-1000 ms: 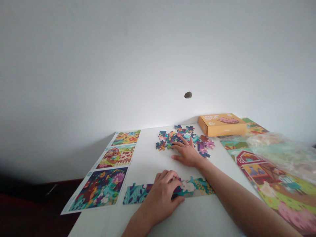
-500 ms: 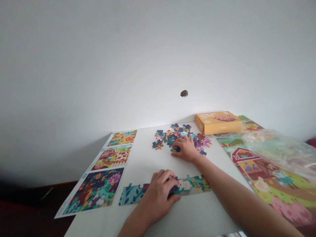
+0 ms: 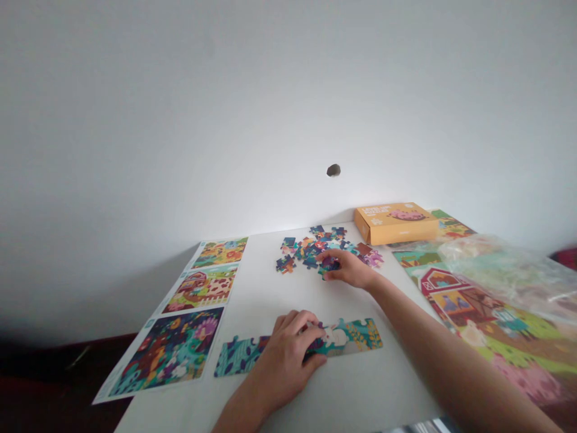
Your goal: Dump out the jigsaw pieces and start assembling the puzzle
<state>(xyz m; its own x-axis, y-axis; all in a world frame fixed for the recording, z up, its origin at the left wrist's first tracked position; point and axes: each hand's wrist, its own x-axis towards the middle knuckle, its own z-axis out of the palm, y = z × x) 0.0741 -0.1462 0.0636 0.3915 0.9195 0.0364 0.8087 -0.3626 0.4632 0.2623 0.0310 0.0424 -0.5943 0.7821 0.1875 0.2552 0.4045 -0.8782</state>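
Note:
A strip of joined jigsaw puzzle pieces (image 3: 360, 335) lies across the near part of the white table, teal with leaves and a white figure. My left hand (image 3: 291, 349) rests over its middle, fingers curled on the strip and thumb at its lower edge, hiding that part. Farther off, my right hand (image 3: 351, 269) is at the front of a heap of loose puzzle pieces (image 3: 311, 246). Its thumb and index finger curve round a dark blue and purple puzzle piece (image 3: 331, 264); the other fingers are partly hidden.
Left of the strip lies a sheet with three printed pictures (image 3: 169, 346). An orange puzzle box (image 3: 399, 225) stands by the wall. On the right are a farm picture (image 3: 487, 313) and a crumpled clear plastic bag (image 3: 509, 264). The wall has a hole (image 3: 333, 170).
My right hand has shifted slightly right at the heap's front, and a dark piece now shows between its thumb and index finger. My left hand stays on the strip. The view has shifted slightly.

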